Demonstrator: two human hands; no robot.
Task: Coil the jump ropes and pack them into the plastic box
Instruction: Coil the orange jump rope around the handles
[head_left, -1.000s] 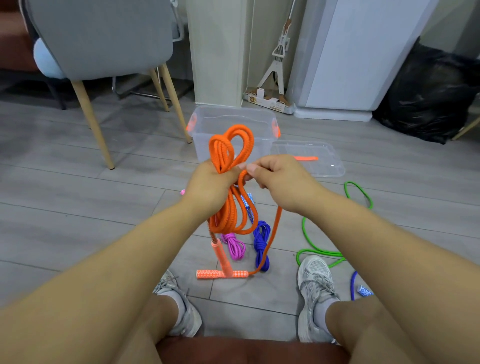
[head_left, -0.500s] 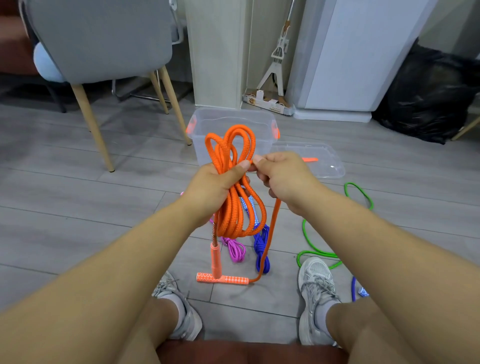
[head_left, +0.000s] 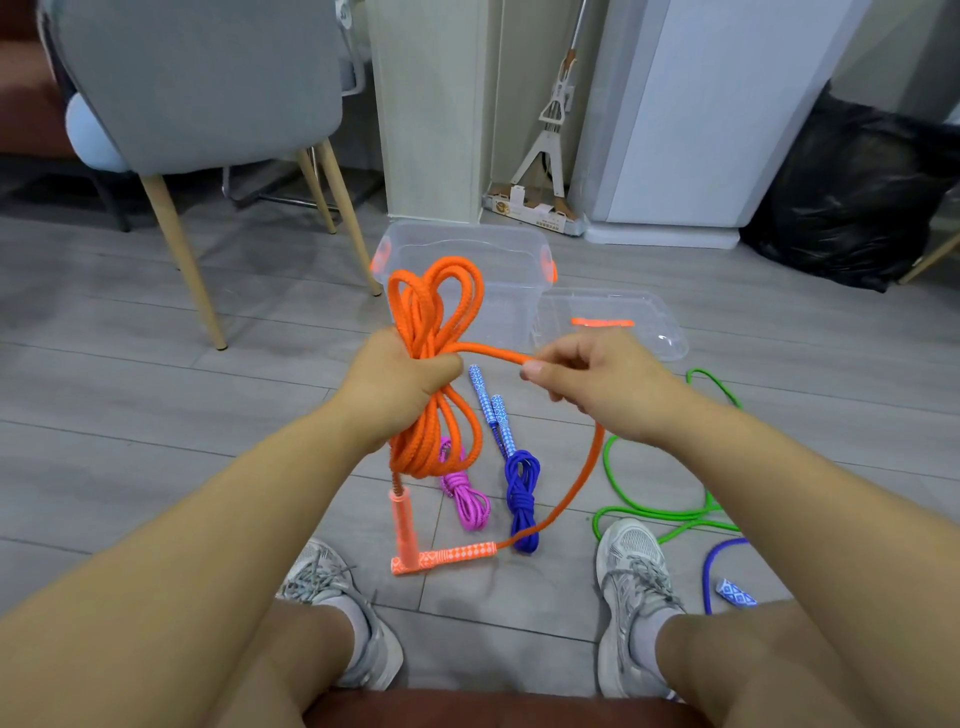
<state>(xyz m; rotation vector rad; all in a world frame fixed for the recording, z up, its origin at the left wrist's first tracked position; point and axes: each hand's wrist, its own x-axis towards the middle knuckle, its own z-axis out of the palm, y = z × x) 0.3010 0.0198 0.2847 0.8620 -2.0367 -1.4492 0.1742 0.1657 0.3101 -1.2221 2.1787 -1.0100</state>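
Left hand (head_left: 400, 384): the fingers are curled tightly round the middle of the orange jump rope (head_left: 436, 312). The bundled loops stand up above the fist and hang down below it.
Right hand (head_left: 587, 379): thumb and fingers pinch one single strand of the same rope, just to the right of the left hand. A short piece of rope runs between the two hands.
Free strand: from the right hand it passes under the wrist and curves down to the floor.
Orange handles: one handle (head_left: 402, 525) hangs upright under the bundle. The other handle (head_left: 447, 556) lies flat on the floor between the shoes, and the free strand ends in it.
Plastic box (head_left: 511, 306): clear, with orange clips, open. It stands on the floor behind the hands, and the orange loops are in front of its wall.
Lid (head_left: 649, 322): it lies on the floor just beside the box, on the right.
Coiled ropes: a pink rope (head_left: 465, 493) and a dark blue rope (head_left: 522, 493) lie side by side on the floor under the hands.
Loose ropes: a green rope (head_left: 649, 512) is spread on the floor by the right shoe (head_left: 634, 571). Another blue rope (head_left: 722, 556) lies further to the right.
Background: a grey chair (head_left: 208, 78) stands far left and a black bag (head_left: 857, 197) far right.
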